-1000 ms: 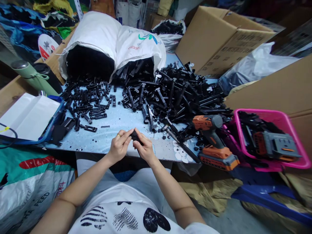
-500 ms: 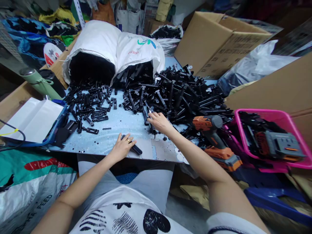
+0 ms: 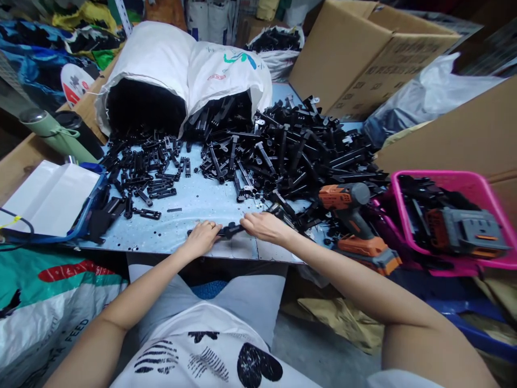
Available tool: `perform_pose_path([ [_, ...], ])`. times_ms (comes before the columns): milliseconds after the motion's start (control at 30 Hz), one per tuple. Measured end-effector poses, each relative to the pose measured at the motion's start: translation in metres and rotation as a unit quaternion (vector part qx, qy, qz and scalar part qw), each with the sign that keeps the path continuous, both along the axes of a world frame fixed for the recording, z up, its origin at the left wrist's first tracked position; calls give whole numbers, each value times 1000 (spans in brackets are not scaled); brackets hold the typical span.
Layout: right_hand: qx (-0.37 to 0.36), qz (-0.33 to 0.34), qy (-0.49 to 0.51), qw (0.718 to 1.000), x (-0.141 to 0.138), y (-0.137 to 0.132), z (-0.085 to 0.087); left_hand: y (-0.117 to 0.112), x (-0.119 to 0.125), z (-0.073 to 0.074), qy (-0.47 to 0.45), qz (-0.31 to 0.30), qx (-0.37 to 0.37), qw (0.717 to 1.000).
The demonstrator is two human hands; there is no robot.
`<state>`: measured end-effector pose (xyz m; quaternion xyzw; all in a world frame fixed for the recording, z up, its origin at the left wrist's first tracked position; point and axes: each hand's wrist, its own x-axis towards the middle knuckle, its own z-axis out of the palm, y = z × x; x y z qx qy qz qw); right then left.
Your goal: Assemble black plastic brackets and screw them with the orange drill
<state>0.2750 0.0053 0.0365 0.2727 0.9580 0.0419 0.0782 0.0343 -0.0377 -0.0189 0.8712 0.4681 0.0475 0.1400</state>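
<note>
Near the table's front edge, my left hand [image 3: 203, 237] has its fingers closed over a slim black part, mostly covered by the hand. My right hand [image 3: 262, 227] pinches the other side, where a black piece [image 3: 231, 230] spans the gap between both hands. Whether this is one part or two parts touching, I cannot tell. Beyond my right hand lies a large heap of long black bracket-like parts [image 3: 283, 156], some with metal ends. Smaller black link-shaped parts [image 3: 149, 172] are scattered on the left of the light blue tabletop [image 3: 181, 207].
An orange and black power drill [image 3: 355, 215] stands right of my right hand, beside a pink basket [image 3: 444, 175]. White sacks [image 3: 149, 54] spill parts at the back. A cardboard box [image 3: 339, 59] stands back right; a green bottle [image 3: 56, 134] and blue tray [image 3: 91, 207] are left.
My right hand has come back from the heap towards the front edge and beside my left hand, with a black piece in it. My left hand still covers its part, now turned more sideways.
</note>
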Motion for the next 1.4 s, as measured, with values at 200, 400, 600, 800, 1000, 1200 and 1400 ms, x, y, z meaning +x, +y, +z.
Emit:
perform_pose_path([
  [200,-87,-47,-1,995,-1,-44,-30,8,9,3,-31,-35,-35,998],
  [400,-112,-126,10,986,-8,-54,-39,8,15,11,-33,-33,-51,998],
  [600,-53,-140,23,988,-14,-61,-19,-1,9,6,-75,-23,-16,997],
  [800,-15,-125,13,992,-22,-60,2,-2,3,-2,-141,-36,23,989],
  [1000,4,-134,26,991,-18,-55,-8,-9,10,-3,-144,12,15,989],
  [1200,-1,-135,130,982,5,-60,-50,42,17,3,-98,-12,-49,994],
  [1400,-20,-228,217,949,13,-68,-69,186,-20,10,-15,270,50,961],
])
